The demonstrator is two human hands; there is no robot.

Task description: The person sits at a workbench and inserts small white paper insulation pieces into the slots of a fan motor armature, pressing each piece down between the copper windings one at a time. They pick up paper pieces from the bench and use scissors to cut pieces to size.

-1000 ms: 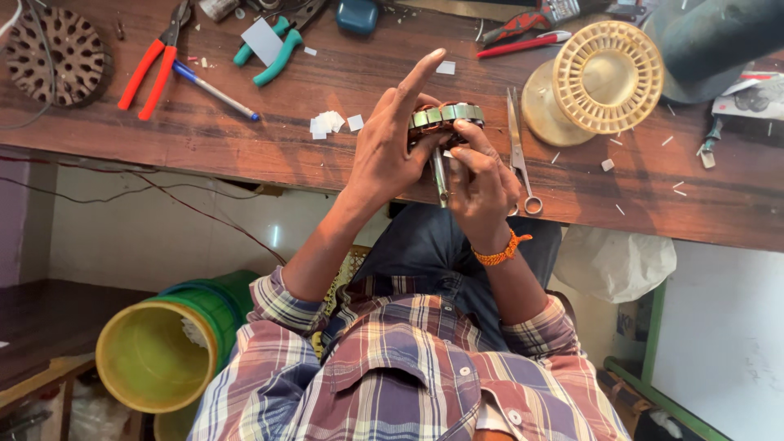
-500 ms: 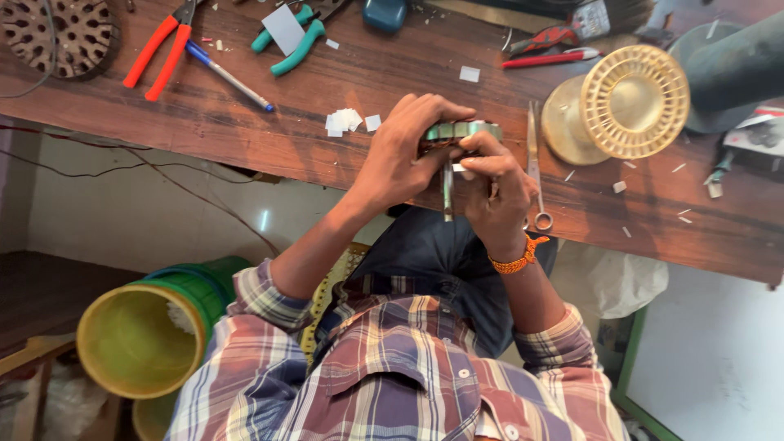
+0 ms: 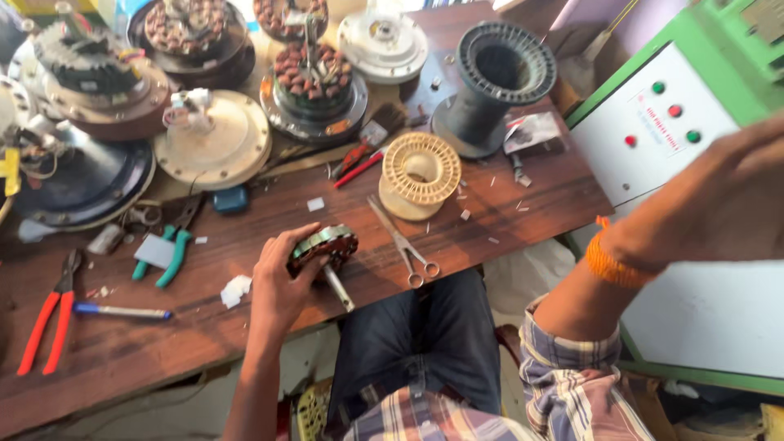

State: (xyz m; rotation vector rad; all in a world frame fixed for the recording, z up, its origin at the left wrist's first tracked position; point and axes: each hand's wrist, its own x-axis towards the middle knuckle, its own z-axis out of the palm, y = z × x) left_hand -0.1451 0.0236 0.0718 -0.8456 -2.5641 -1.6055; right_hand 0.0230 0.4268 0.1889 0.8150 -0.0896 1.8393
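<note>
Scissors (image 3: 402, 243) and cream spool (image 3: 420, 171) mid worktop (image 3: 245, 318), red pliers (image 3: 51, 314) and pen (image 3: 122, 311) near my left edge, motor housings (image 3: 216, 139) along the far edge.

One scissors (image 3: 402, 243), two pliers (image 3: 51, 313) (image 3: 173, 243), one pen (image 3: 121, 311).

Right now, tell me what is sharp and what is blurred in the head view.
Head view: the left hand gripping the round copper-wound motor core is sharp, as are the steel scissors; the raised right hand near the lens is smeared; daylight is even and soft.
</note>
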